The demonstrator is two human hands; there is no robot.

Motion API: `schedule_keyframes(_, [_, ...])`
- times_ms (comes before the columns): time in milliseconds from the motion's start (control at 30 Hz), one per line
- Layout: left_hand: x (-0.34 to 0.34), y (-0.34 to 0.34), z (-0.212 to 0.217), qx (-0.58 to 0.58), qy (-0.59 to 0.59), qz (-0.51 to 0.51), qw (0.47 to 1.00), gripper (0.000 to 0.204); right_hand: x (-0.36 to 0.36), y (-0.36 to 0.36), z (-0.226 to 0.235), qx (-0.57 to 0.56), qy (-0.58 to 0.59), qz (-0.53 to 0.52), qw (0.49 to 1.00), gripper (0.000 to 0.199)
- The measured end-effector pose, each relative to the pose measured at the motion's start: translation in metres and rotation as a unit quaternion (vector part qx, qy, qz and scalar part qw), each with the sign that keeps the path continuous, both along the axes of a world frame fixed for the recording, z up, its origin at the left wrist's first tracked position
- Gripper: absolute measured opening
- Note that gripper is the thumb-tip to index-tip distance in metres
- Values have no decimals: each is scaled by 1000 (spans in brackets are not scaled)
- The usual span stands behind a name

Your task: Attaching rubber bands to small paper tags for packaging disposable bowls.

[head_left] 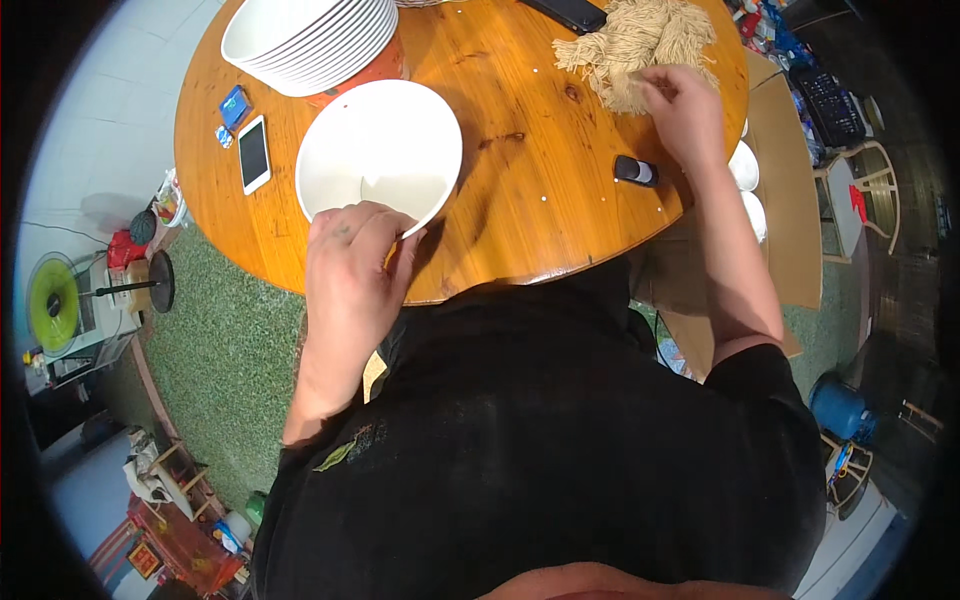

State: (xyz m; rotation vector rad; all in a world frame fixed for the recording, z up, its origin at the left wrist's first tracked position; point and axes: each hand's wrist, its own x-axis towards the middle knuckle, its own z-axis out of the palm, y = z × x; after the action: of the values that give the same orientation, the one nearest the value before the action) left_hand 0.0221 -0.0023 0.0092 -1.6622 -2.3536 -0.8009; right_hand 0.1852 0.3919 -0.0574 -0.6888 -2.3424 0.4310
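Note:
A white paper bucket stands tilted on the round wooden table, its open mouth facing up. My left hand grips its near rim, thumb and fingers on either side of the wall. At the far right lies a loose heap of beige strings. Over the near edge of that heap is my right hand, thumb and forefinger pinched together. Whether a strand is between those fingertips is too small to tell. Behind the bucket, a stack of nested white paper buckets leans to the left.
On the wooden table lie a white phone, a blue packet, a small black object with a grey label and a black case. A cardboard box with white buckets stands beside the table's right edge.

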Motion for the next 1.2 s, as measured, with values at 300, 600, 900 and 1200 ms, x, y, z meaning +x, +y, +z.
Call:
schedule_keyframes(300, [-1,4,-2,1,7,12,1000,16,-54,45,-9,226,-191,221,929,10])
schedule_keyframes(600, [0,0,-3,-6,0,13,1000,16,-55,47,-12,188,-160,274,930,5])
schedule_keyframes(900, [0,4,-5,-3,16,14,1000,16,-36,24,-17,131,-63,295,945,10])
schedule_keyframes(1200, [2,3,-3,-17,13,11,1000,15,-33,2,-22,100,-55,307,945,10])
